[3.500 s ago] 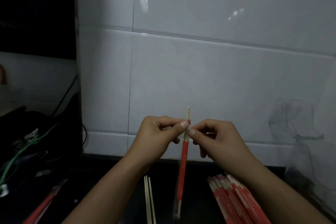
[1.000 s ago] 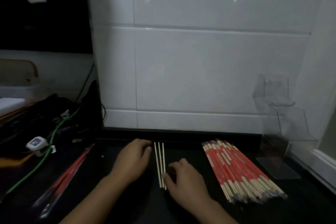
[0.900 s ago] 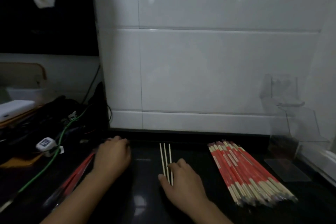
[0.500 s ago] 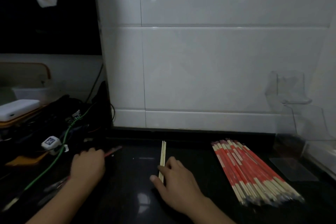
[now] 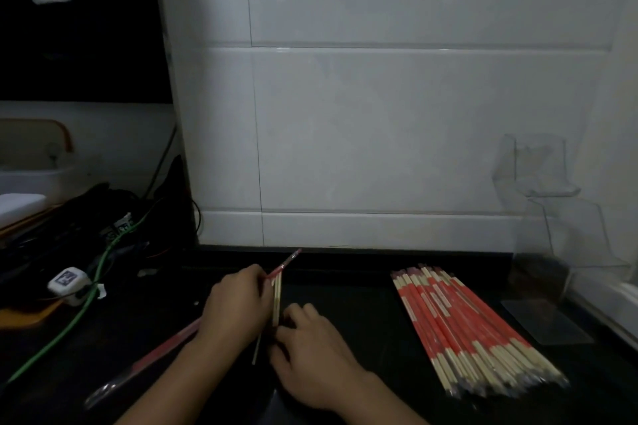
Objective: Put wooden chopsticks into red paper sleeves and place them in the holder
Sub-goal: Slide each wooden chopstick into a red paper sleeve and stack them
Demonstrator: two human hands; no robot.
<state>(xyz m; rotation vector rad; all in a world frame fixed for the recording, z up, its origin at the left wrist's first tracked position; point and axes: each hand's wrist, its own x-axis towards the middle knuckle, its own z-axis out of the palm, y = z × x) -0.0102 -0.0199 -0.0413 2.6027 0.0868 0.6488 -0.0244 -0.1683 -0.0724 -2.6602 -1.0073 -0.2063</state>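
The left hand (image 5: 236, 307) is curled round a red paper sleeve (image 5: 283, 265), whose far end sticks up and away past the knuckles toward the tiled wall (image 5: 379, 131). The right hand (image 5: 310, 348) rests low on the black desk (image 5: 362, 338), its fingertips bent onto the near ends of the bare wooden chopsticks (image 5: 276, 300), which lie just beside the left hand; whether it has truly pinched them or only presses them I cannot tell.

The chopsticks look light, thin and stiff, and likely slick on the glossy desk, so they would roll or skid if nudged sideways. A hold near one end, with both sticks pressed together, should keep the tips aligned for entry. The sleeve is soft, flimsy paper that probably creases or tears at its mouth; a gentle grip close to the opening would keep it steady.

To the right lies a pile of sleeved chopsticks (image 5: 462, 328), and beyond it the clear plastic holder (image 5: 566, 228) stands against the wall.
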